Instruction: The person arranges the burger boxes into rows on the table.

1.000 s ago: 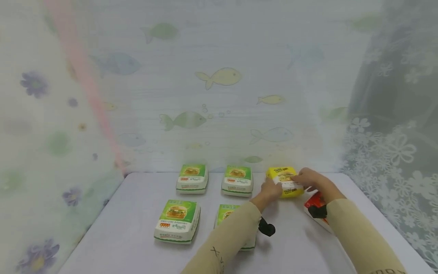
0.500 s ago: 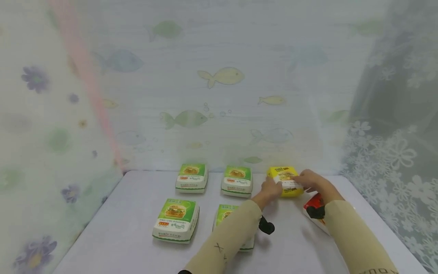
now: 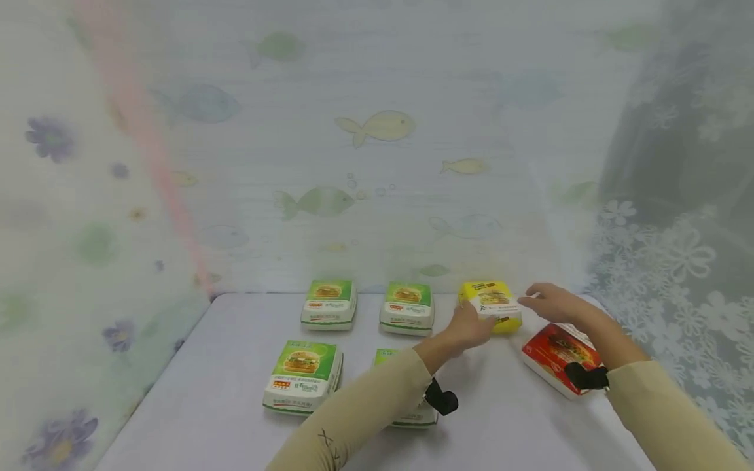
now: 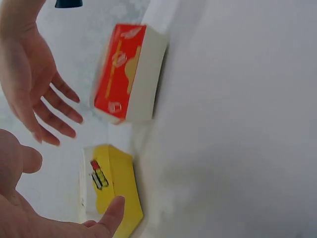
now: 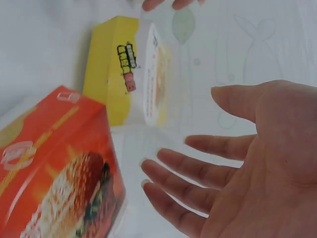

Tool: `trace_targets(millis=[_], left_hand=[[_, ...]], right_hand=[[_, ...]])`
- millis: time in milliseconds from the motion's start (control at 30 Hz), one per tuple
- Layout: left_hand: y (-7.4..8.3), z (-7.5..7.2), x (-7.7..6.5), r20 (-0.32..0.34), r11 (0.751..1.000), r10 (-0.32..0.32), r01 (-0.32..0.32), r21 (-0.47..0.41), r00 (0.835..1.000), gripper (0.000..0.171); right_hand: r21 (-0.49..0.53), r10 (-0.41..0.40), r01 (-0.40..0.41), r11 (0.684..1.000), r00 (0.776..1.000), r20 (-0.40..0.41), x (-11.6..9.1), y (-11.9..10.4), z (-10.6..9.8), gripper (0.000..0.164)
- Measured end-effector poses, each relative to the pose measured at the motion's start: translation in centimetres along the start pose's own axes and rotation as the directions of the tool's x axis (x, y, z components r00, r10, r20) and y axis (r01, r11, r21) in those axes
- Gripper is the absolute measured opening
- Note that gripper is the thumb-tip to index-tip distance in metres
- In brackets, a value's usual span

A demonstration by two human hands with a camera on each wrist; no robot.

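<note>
A yellow and white burger box (image 3: 495, 301) stands at the back right of the table. My left hand (image 3: 470, 327) is at its left front side in the head view, fingers spread and not wrapped round it. In the right wrist view those fingertips (image 5: 181, 4) appear apart from the box. Right of the box, my right hand (image 3: 556, 306) hovers with loose, extended fingers and an unfilled palm (image 5: 267, 183). A red and white burger box (image 3: 556, 350) lies below the right hand, turned at an angle and partly behind the wrist.
Several green and white burger boxes stand left of the yellow one: two at the back (image 3: 328, 304), one at the front left (image 3: 303, 376), another (image 3: 385, 356) partly hidden by the left sleeve (image 3: 365, 405). Patterned curtains (image 3: 377, 176) border the white table (image 3: 194, 392).
Both hands have let go of the yellow box. The right hand has drawn away to the right, uncovering more of the red box. The left hand has shifted slightly toward the front.
</note>
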State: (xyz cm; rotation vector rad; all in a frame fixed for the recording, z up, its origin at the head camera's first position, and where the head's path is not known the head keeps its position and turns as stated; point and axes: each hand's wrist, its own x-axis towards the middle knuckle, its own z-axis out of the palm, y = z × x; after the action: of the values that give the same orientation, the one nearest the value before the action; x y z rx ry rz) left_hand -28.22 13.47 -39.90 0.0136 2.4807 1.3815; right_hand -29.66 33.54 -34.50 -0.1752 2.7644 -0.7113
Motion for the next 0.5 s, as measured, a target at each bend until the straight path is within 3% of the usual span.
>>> trace_targets(millis=[267,500], left_hand=[[0.1,0.7,-2.4,0.062,1.000,0.020,-0.020,-0.002,0.998,0.074],[0.0,3.6,-3.8,0.104,0.998,0.020,-0.026,0.063,0.994,0.071]], right_hand=[[-0.034,-0.034,0.031,0.999,0.997,-0.063,-2.8,2.4,-0.6,0.062],[-0.010,-0.009,0.009,1.000,0.998,-0.062,-3.3,5.8,-0.4,0.063]])
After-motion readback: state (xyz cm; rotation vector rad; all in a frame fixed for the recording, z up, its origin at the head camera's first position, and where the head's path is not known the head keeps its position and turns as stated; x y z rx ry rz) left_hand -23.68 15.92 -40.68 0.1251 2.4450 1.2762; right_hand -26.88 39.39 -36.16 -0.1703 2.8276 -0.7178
